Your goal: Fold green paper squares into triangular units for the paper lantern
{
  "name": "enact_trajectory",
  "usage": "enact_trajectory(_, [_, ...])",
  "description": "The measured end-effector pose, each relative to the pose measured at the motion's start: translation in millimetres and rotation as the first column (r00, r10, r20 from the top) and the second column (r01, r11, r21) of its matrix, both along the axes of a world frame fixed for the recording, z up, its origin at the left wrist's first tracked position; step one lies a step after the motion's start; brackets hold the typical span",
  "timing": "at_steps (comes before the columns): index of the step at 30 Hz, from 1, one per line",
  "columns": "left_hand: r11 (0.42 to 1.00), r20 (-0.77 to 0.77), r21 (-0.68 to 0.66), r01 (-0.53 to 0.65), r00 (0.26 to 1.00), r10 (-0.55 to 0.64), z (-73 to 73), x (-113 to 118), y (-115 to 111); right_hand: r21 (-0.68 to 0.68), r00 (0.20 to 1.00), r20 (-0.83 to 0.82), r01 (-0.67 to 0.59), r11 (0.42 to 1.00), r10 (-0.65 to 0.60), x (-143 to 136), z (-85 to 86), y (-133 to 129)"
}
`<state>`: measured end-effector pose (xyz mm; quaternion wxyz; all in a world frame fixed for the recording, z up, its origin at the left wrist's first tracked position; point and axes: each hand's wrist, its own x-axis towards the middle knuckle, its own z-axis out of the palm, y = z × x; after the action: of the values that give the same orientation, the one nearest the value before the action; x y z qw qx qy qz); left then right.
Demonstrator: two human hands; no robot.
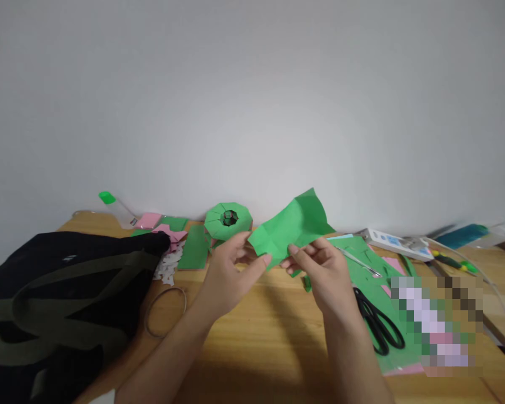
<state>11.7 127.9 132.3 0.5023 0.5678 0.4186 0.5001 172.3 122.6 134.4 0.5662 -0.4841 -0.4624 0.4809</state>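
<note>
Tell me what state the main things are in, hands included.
Left hand: pinching the green sheet
Right hand: pinching it too
Green sheet: creased, curved, raised above the table
Scissors: lying down, blades out of sight
Green paper form: folded, hole in its top
Power strip: lying, apparently holding a plug

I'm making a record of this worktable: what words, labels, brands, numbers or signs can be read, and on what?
No text is readable.
Black fabric: small white mark, too small to read; can't tell whether the large olive pattern is lettering.
Clear packet: label too small.
Power strip: any print too blurred.
Green paper in the left hand and right hand: no writing shows.
</note>
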Motion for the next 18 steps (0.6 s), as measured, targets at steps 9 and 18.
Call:
enact_trajectory(9, [0.911,-0.276,0.371,-0.182,0.915,0.295,-2.4,-1,-1,0.343,0.929,0.177,0.252,0.905,-0.326,13,2.1,-6])
enact_trajectory(18, [0.444,-0.377,0.893,0.072,0.659,0.651,-2.0,0,-11,0.835,0.36,0.545,-0.154,0.528,-0.757,3,17.8,-29])
